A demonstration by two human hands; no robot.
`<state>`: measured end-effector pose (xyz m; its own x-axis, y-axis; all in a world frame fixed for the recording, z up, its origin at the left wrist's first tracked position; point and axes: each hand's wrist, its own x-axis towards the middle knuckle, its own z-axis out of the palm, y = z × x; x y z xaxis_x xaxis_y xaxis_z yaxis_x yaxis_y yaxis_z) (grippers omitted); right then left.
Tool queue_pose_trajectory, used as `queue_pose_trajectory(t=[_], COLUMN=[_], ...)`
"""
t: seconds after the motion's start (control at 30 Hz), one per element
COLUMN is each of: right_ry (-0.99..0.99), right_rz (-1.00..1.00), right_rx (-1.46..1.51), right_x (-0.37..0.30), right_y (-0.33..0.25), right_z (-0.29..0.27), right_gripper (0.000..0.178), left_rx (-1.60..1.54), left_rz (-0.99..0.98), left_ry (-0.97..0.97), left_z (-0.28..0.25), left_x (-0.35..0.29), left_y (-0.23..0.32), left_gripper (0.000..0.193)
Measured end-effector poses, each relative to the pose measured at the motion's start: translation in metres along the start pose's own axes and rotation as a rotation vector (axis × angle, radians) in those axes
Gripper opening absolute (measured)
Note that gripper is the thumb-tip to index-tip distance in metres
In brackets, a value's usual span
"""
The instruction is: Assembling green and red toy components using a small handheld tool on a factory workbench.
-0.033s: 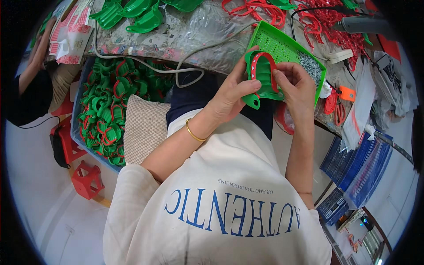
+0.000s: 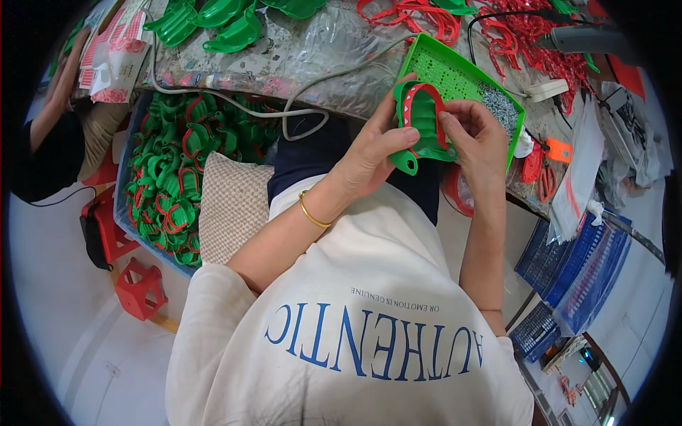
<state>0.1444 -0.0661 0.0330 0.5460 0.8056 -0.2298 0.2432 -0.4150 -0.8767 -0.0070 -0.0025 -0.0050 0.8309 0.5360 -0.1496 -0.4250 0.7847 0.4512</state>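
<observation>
A curved green plastic piece [image 2: 424, 126] with a ribbed hollow and a holed tab is held up over my lap, at the table's front edge. My left hand [image 2: 366, 157] grips its left side, thumb in front and fingers behind. Along the piece's rim arches a red strap [image 2: 407, 113] with small white marks. My right hand [image 2: 483, 138] pinches the strap's right end against the green rim; its fingertips partly hide that spot. Just behind the hands lies a bright green tray [image 2: 447, 71] with small grey metal parts [image 2: 499, 106] at its right end.
Left of me stands a blue bin [image 2: 122, 202] full of green-and-red pieces, beside a beige cushion [image 2: 231, 206]. A grey cable [image 2: 284, 113] loops over the table edge. Green pieces [image 2: 238, 32] and red straps [image 2: 437, 21] lie farther back; orange-handled scissors [image 2: 545, 183] rest at right. Another person's arm [image 2: 53, 106] is far left.
</observation>
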Motion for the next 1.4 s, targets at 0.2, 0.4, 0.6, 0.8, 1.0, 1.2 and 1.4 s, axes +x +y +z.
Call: queue_pose_trajectory(t=[0.2,0.4,0.6,0.8,1.0,1.2,1.4], right_ry=[-0.059,-0.198,-0.295,-0.361,-0.352,0.354,0.749], right_rz=[0.002,0.096,0.047,0.061,0.065,-0.319,-0.757], right_rx=[0.066,0.277,0.307,0.309,0.331,0.238,0.206], right_x=[0.000,0.000,-0.003,0.002,-0.001,0.019,0.085], right_y=[0.002,-0.006,-0.003,-0.003,-0.007,-0.001,-0.048], right_z=[-0.003,-0.008,-0.016,-0.019,-0.019,-0.040,-0.091], right_gripper=[0.015,0.018,0.025,0.030,0.029,0.034,0.049], left_rx=[-0.054,-0.226,-0.240,-0.152,-0.215,-0.319,-0.313], left_rz=[-0.045,-0.141,-0.143,-0.122,-0.112,-0.163,-0.285], left_ry=[0.022,0.035,0.021,0.073,0.023,-0.115,-0.116], left_z=[-0.002,-0.014,-0.018,-0.017,-0.018,-0.029,-0.026], left_x=[-0.003,-0.002,-0.002,0.000,-0.001,-0.008,-0.014], left_y=[-0.002,-0.006,-0.006,-0.002,-0.001,-0.008,-0.013], left_gripper=[0.071,0.054,0.052,0.063,0.056,0.068,0.072])
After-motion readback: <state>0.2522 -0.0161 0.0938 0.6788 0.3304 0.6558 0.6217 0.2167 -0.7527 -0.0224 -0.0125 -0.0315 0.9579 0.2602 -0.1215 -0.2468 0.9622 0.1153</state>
